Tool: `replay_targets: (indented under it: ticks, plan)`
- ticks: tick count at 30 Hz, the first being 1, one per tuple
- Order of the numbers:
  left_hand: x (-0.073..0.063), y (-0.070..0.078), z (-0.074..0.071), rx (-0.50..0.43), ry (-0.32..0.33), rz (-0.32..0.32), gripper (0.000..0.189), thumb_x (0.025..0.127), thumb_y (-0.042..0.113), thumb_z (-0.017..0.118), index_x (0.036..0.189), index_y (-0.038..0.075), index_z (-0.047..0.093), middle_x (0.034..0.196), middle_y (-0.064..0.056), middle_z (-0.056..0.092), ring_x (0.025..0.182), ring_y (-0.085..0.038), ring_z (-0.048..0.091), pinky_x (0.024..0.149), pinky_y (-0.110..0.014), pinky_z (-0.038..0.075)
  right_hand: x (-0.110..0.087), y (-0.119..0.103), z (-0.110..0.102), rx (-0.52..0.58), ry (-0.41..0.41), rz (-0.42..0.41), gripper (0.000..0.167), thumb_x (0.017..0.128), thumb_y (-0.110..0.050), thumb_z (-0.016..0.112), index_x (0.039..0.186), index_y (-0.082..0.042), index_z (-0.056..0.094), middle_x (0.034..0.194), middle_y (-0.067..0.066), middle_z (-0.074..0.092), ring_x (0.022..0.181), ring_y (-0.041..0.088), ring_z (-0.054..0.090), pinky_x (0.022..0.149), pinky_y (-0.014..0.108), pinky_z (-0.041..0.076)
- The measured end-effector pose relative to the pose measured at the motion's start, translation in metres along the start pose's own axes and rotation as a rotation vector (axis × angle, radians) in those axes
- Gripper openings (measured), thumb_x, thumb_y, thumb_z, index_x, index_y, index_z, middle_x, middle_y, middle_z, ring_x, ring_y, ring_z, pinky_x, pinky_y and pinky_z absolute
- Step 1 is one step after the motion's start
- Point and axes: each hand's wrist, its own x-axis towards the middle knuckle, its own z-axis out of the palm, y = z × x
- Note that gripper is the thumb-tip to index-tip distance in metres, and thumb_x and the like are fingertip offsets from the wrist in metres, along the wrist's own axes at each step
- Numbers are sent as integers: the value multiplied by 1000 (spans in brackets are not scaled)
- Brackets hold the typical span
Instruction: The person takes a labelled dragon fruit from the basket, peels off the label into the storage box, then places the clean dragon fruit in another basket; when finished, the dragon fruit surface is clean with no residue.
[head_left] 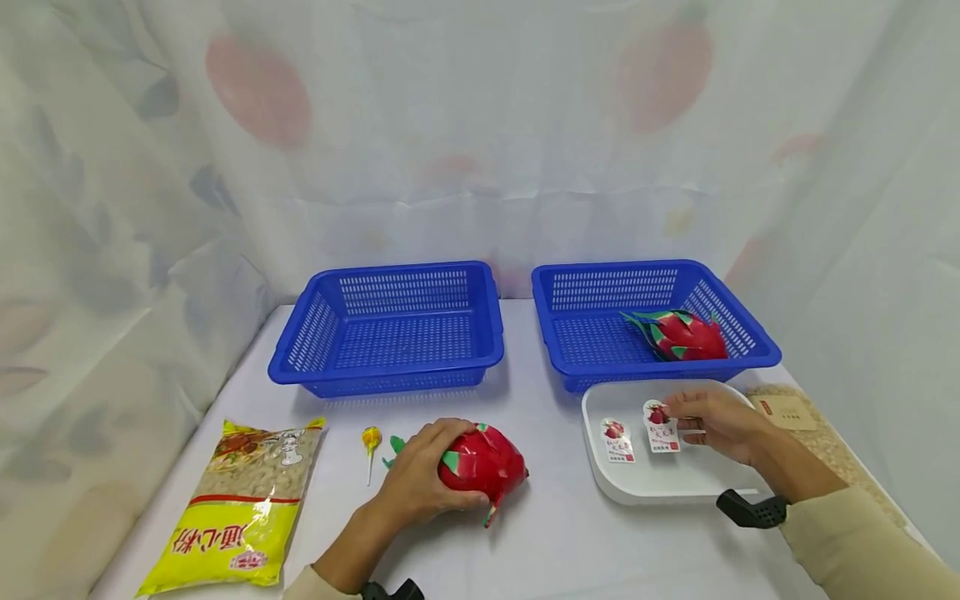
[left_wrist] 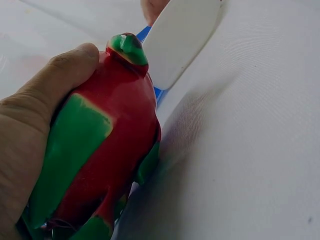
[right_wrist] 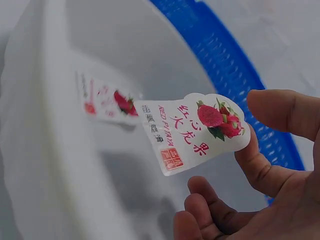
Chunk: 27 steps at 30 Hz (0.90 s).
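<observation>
My left hand grips a red dragon fruit with green-tipped scales on the white cloth; in the left wrist view its thumb lies along the fruit's side. Over the white tray, my right hand holds a dragon fruit sticker by its rounded end between thumb and index finger. The right wrist view shows this sticker face up, printed "RED PITAYA", with the other fingers curled loosely below. A second, similar sticker lies in the tray at the left.
Two blue baskets stand at the back; the right basket holds another dragon fruit. A yellow lollipop and a bag of pasta lie at left. A clear bag of grains lies right of the tray.
</observation>
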Motion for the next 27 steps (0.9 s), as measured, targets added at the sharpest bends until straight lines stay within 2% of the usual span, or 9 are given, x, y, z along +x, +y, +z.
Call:
replay_targets:
  ticks: [4,9,17,27]
  plan:
    - [0,0,0,-1,-2,7,80,62,55,85,130,31,53,130,13,50,114,-14,50,80,-40,53,4,12,-4,-3,12,35,23,93,-17,65,105,1,67,93,6,60,86,24,52,80,35,43]
    - [0,0,-1,-5,1,6,79,62,53,86,130,30,53,130,12,50,114,-15,50,79,-39,54,7,21,-5,-43,21,35,28,92,-14,64,112,6,63,96,8,59,88,25,51,77,35,43]
    - [-1,-1,-1,5,7,7,80,62,55,85,130,30,53,129,13,50,113,-15,51,79,-40,53,9,29,1,-255,66,-52,28,89,-12,68,110,6,61,97,10,59,91,25,49,67,32,43]
    - [0,0,-1,-3,6,8,80,62,53,86,131,31,52,130,12,50,114,-16,50,79,-39,54,9,34,4,-465,118,-118,40,79,-9,77,112,4,59,100,12,53,92,28,47,69,35,43]
